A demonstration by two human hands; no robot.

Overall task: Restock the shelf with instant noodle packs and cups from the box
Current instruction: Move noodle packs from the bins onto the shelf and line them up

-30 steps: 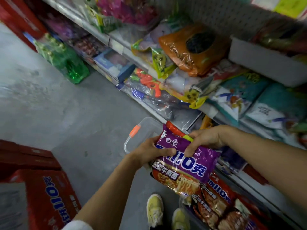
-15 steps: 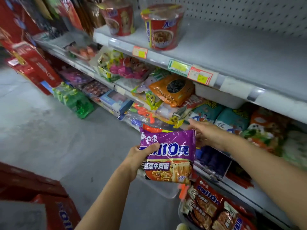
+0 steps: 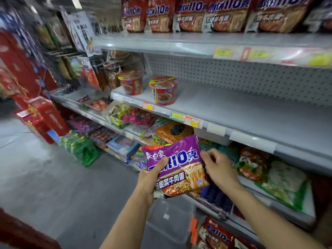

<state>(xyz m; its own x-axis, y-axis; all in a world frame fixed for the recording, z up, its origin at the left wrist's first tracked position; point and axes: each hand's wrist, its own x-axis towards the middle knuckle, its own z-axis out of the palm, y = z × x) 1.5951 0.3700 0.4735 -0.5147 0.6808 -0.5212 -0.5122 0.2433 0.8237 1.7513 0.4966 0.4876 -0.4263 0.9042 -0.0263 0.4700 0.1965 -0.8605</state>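
Shop aisle, grey shelves: you hold a purple pack (image 3: 177, 163) at waist height.
Your left hand (image 3: 152, 174) grips its left edge, your right hand (image 3: 220, 167) pinches its right; beyond, two cups (image 3: 162, 90) stand on the middle shelf (image 3: 251, 112).

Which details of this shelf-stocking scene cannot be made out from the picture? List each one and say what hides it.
All in the head view:
- Price labels on the middle shelf: print too small and blurred.
- Orange-edged pack behind the purple noodle pack: the purple pack covers it.
- Left hand fingers: behind the purple pack, only the thumb shows.
- Clear plastic box: the arms and the bottom edge cut it off.
- Hanging goods at far left: motion blur.
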